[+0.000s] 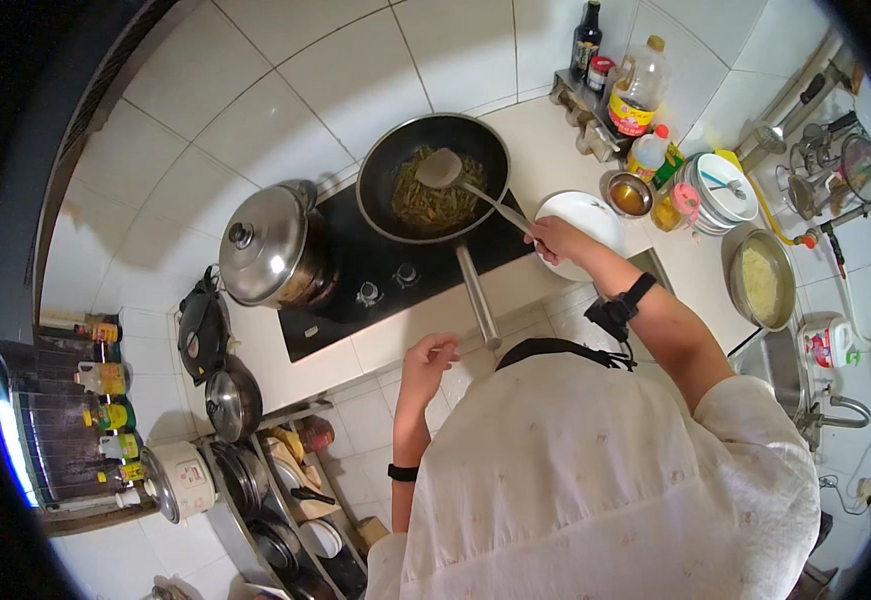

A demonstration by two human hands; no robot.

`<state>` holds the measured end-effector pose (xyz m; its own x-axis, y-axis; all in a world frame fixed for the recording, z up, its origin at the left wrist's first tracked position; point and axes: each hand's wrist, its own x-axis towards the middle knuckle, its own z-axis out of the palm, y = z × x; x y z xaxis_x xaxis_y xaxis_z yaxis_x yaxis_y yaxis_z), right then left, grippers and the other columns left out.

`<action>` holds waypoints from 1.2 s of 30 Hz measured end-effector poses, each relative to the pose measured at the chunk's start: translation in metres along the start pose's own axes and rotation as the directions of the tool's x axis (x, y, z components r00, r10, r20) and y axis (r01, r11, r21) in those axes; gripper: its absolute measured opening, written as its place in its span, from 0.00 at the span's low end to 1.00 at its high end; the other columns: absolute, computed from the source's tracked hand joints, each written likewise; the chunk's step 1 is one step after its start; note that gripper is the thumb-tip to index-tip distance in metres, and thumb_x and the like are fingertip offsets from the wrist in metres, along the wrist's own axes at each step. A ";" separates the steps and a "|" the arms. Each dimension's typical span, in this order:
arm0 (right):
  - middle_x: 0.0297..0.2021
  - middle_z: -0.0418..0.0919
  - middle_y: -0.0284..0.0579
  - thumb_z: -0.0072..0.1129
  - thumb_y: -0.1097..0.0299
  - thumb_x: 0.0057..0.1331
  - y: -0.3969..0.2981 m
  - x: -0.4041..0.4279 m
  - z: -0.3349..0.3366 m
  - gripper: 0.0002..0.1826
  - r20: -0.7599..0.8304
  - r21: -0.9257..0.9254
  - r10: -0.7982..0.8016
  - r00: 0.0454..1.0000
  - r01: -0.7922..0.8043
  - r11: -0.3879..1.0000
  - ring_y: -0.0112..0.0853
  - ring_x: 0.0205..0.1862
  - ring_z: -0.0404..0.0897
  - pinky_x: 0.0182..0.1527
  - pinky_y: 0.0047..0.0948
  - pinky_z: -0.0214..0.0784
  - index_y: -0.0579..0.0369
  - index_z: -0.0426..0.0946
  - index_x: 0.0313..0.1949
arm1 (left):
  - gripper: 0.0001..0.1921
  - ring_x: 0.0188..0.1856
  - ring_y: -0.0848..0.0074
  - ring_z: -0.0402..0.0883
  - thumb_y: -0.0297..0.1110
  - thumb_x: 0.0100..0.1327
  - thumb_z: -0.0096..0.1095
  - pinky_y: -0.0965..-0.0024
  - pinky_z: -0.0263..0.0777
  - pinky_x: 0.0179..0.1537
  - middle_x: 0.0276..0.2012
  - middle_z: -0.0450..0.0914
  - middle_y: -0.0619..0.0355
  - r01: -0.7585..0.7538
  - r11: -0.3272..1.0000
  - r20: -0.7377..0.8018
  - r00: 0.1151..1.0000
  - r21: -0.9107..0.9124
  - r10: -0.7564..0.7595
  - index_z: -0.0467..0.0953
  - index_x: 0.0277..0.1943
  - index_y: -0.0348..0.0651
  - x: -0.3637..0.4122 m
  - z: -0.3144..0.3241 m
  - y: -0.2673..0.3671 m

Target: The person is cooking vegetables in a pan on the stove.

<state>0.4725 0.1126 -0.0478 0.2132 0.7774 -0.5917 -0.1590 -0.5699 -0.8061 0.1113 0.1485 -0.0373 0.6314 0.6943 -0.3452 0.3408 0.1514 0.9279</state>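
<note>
My right hand (pixel 557 240) grips the handle of a metal spatula (pixel 441 169). The spatula's blade rests over cooked, shredded green vegetables (pixel 435 206) inside a dark wok (pixel 377 169). The wok stands on a black glass gas cooktop (pixel 349 259), its steel handle (pixel 478 296) pointing toward me. Beneath my right hand and forearm lies a white plate (pixel 574 210), partly covered by them. My left hand (pixel 429 366) hangs in the air to the left of the wok handle's end, fingers loosely bent and apart, with nothing in it.
A lidded steel pot (pixel 266 251) stands left of the wok. On the right are a small metal bowl (pixel 629 193), bottles on a rack (pixel 593 124), stacked plates (pixel 728 180) and a basin of pale shreds (pixel 762 277) beside the sink (pixel 777 375). Shelves (pixel 281 480) with cookware are lower left.
</note>
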 end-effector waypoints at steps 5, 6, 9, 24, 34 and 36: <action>0.29 0.80 0.55 0.50 0.58 0.68 0.027 -0.042 -0.021 0.16 -0.156 -0.862 -0.552 0.819 0.160 0.481 0.43 0.28 0.81 0.35 0.39 0.73 0.57 0.78 0.41 | 0.10 0.28 0.82 0.76 0.27 0.66 0.58 0.78 0.70 0.30 0.32 0.82 0.59 -0.001 0.997 -0.072 0.997 0.072 0.006 0.79 0.49 0.36 0.005 -0.017 -0.032; 0.32 0.81 0.56 0.51 0.57 0.67 0.016 -0.064 -0.018 0.16 -0.231 -0.818 -0.541 0.809 0.140 0.558 0.46 0.32 0.81 0.39 0.40 0.72 0.56 0.79 0.42 | 0.10 0.27 0.82 0.76 0.27 0.65 0.59 0.79 0.70 0.29 0.31 0.82 0.59 -0.003 0.992 -0.091 0.996 0.127 0.014 0.79 0.48 0.36 0.008 -0.024 -0.039; 0.35 0.81 0.57 0.52 0.56 0.67 0.004 -0.128 -0.031 0.17 -0.412 -0.659 -0.394 0.821 0.030 0.752 0.50 0.38 0.80 0.43 0.43 0.71 0.56 0.79 0.44 | 0.09 0.26 0.82 0.77 0.27 0.65 0.58 0.79 0.70 0.27 0.29 0.81 0.60 -0.051 0.984 -0.051 0.997 0.173 0.060 0.78 0.47 0.35 0.049 -0.043 -0.065; 0.26 0.82 0.49 0.52 0.60 0.66 0.135 -0.305 -0.034 0.16 -0.792 -0.256 0.002 0.611 -0.336 0.906 0.36 0.28 0.82 0.35 0.34 0.72 0.61 0.79 0.42 | 0.32 0.39 0.54 0.83 0.56 0.61 0.62 0.57 0.80 0.37 0.40 0.82 0.40 0.263 0.345 -0.293 0.955 0.901 0.038 0.74 0.50 0.28 0.230 -0.047 -0.054; 0.32 0.82 0.54 0.54 0.60 0.65 0.148 -0.288 -0.019 0.15 -0.753 -0.361 -0.055 0.655 -0.343 0.867 0.46 0.36 0.82 0.40 0.40 0.72 0.59 0.80 0.41 | 0.17 0.41 0.54 0.81 0.37 0.60 0.68 0.57 0.80 0.40 0.38 0.80 0.43 -0.039 0.030 0.038 0.999 0.999 0.025 0.74 0.44 0.33 0.244 -0.055 -0.054; 0.33 0.82 0.54 0.54 0.60 0.64 0.140 -0.266 -0.025 0.15 -0.707 -0.437 -0.110 0.698 -0.310 0.845 0.48 0.39 0.81 0.41 0.41 0.72 0.58 0.80 0.41 | 0.18 0.42 0.54 0.81 0.33 0.59 0.68 0.57 0.79 0.43 0.42 0.79 0.43 -0.265 -0.046 0.268 0.962 0.963 0.051 0.73 0.49 0.36 0.241 -0.073 -0.060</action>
<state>0.4172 -0.1806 -0.0033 0.8483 0.4171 -0.3263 0.2206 -0.8385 -0.4983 0.1926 0.3580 -0.1665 0.8114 0.4875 -0.3224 0.4876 -0.8688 -0.0864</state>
